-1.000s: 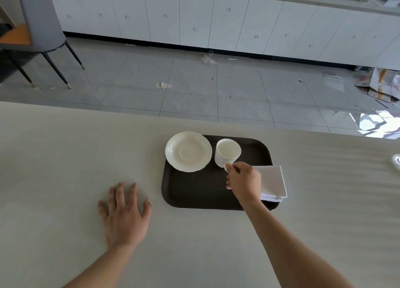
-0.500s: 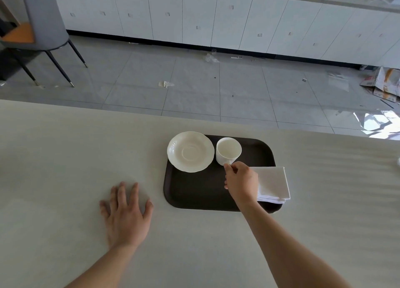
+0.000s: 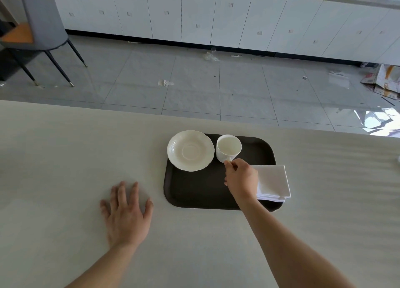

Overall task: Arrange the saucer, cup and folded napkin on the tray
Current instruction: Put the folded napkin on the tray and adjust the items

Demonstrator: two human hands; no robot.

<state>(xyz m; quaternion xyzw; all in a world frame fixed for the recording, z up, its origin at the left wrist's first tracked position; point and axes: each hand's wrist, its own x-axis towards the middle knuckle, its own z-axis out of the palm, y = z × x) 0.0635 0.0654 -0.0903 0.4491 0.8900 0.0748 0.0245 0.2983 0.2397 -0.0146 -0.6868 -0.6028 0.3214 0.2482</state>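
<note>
A dark brown tray [image 3: 194, 192] lies on the pale table. A white saucer [image 3: 190, 150] rests on its far left corner, overhanging the rim a little. Just right of the saucer a white cup [image 3: 228, 147] stands upright on the tray. My right hand [image 3: 241, 177] pinches the cup's handle at its near side; the handle is mostly hidden by my fingers. A folded white napkin [image 3: 273, 182] lies on the tray's right side, its edge over the rim. My left hand [image 3: 126, 214] lies flat on the table, fingers spread, left of the tray.
The table's far edge runs just behind the tray, with grey tiled floor beyond. A grey chair [image 3: 43, 23] stands at the far left, white cabinets [image 3: 216, 17] line the back wall, and cardboard [image 3: 383, 82] lies on the floor at right.
My right hand stays closed on the cup's handle, and the cup sits slightly closer to the saucer. My left hand has not moved.
</note>
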